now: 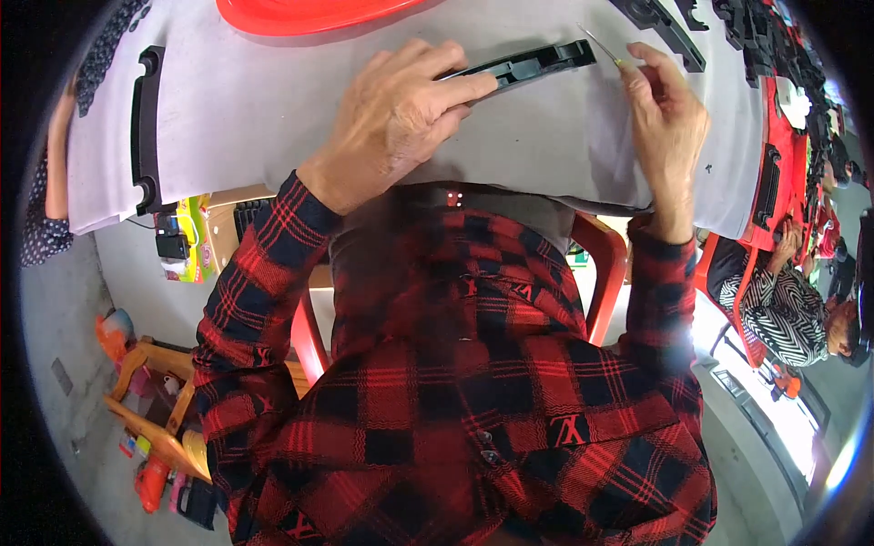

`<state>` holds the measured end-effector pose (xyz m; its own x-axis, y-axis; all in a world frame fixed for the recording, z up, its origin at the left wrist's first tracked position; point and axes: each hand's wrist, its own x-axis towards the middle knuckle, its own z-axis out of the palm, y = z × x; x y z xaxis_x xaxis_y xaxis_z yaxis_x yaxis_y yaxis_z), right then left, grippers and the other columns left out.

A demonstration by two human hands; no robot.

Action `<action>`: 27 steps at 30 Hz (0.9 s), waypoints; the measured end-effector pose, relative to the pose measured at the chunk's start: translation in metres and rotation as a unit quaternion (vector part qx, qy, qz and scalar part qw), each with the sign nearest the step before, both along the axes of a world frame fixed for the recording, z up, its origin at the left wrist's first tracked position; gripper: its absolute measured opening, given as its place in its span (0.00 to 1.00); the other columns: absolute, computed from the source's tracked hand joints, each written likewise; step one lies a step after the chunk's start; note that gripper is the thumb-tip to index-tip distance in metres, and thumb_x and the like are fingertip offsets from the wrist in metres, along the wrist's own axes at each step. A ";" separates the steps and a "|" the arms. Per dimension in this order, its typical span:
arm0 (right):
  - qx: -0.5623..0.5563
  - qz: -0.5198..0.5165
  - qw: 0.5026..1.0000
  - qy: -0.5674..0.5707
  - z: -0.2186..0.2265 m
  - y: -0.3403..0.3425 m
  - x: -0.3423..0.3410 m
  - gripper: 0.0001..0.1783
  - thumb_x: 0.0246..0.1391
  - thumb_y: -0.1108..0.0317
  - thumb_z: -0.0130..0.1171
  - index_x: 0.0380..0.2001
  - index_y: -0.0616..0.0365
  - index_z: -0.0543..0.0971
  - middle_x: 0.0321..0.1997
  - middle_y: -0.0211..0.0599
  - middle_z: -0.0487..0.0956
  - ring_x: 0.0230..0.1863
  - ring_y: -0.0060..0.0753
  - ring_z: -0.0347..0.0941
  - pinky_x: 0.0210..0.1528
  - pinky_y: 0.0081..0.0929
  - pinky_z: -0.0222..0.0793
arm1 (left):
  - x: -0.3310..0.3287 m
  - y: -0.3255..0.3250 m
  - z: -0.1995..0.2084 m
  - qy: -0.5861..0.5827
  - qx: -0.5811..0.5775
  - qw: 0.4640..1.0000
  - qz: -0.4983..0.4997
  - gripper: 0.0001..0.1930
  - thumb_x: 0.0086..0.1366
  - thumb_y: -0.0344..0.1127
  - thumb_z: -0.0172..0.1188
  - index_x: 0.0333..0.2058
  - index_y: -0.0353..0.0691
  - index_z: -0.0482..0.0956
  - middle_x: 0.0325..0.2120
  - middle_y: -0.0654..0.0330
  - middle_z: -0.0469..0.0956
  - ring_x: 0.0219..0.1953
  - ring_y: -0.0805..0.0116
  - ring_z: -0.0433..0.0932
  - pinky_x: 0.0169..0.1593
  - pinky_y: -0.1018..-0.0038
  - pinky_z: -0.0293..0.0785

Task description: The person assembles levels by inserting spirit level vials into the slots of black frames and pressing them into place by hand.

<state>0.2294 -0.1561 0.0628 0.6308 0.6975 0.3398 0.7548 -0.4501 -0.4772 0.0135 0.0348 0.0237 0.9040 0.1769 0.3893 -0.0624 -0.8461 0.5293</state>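
My left hand [396,114] is closed around one end of a long, narrow black plastic part [546,62]. The part lies slanted just over the light table cloth, its far end pointing to the upper right and its hollow, ribbed side showing. In my right hand [666,118], a thin pointed metal tool [599,44] is pinched between thumb and fingers. Its tip points up and to the left, close to the part's free end but apart from it. A small yellowish bit shows near my fingertips; my fingers hide the rest of the tool.
At the far edge sits a red tray [300,27]. Another long black part [146,127] lies at the left, and more black parts [669,36] at the upper right. A dotted sleeve [45,214] reaches in at left; another person [783,314] sits at right.
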 end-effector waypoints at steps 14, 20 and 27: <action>-0.184 0.106 0.969 -0.125 -0.015 0.003 0.058 0.12 0.50 0.72 0.62 0.40 0.57 0.81 0.37 0.42 0.81 0.35 0.49 0.80 0.40 0.38 0.75 | 0.003 -0.009 -0.002 0.000 0.056 0.998 0.031 0.24 0.54 0.27 0.63 0.52 0.49 0.83 0.41 0.63 0.75 0.43 0.60 0.74 0.45 0.63 0.71; -0.076 0.110 0.972 0.193 -0.012 0.001 0.080 0.07 0.54 0.73 0.58 0.37 0.59 0.79 0.29 0.25 0.80 0.29 0.27 0.76 0.34 0.26 0.71 | 0.005 -0.013 -0.006 -0.039 0.070 0.995 0.056 0.22 0.55 0.28 0.64 0.50 0.51 0.84 0.39 0.65 0.74 0.42 0.63 0.74 0.43 0.65 0.70; 0.248 0.169 0.766 0.569 0.010 0.016 0.057 0.05 0.58 0.73 0.48 0.33 0.60 0.74 0.29 0.27 0.67 0.31 0.25 0.62 0.40 0.27 0.62 | 0.006 -0.014 -0.002 -0.030 0.084 0.994 0.060 0.20 0.54 0.29 0.63 0.47 0.51 0.85 0.37 0.67 0.74 0.40 0.66 0.74 0.42 0.67 0.70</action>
